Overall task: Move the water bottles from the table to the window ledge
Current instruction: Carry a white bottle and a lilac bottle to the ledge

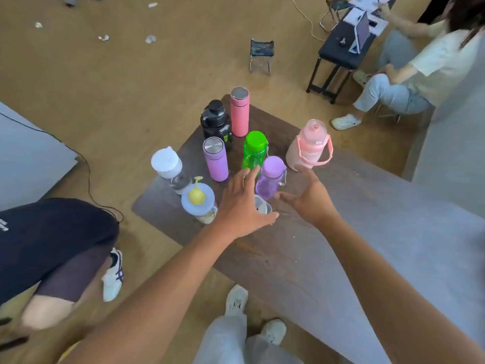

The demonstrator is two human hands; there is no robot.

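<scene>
Several bottles stand on a dark wooden table (275, 258). A clear purple bottle (270, 177) stands between my hands, with a small steel-topped cup (262, 204) just in front of it, partly hidden by my left hand. My left hand (241, 203) is open, its fingers spread beside the purple bottle. To the right my right hand (307, 198) is also open and holds nothing. Behind stand a green bottle (254, 151), a lilac flask (215, 158), a pink flask (239, 111), a black bottle (217, 122) and a big pink jug (308, 144).
At the table's left edge stand a white-capped clear bottle (170, 169) and a cup with a pale blue lid (198, 203). One person crouches at the left (52, 245), another sits at the back right (420, 69). A grey ledge (393, 245) runs along the right.
</scene>
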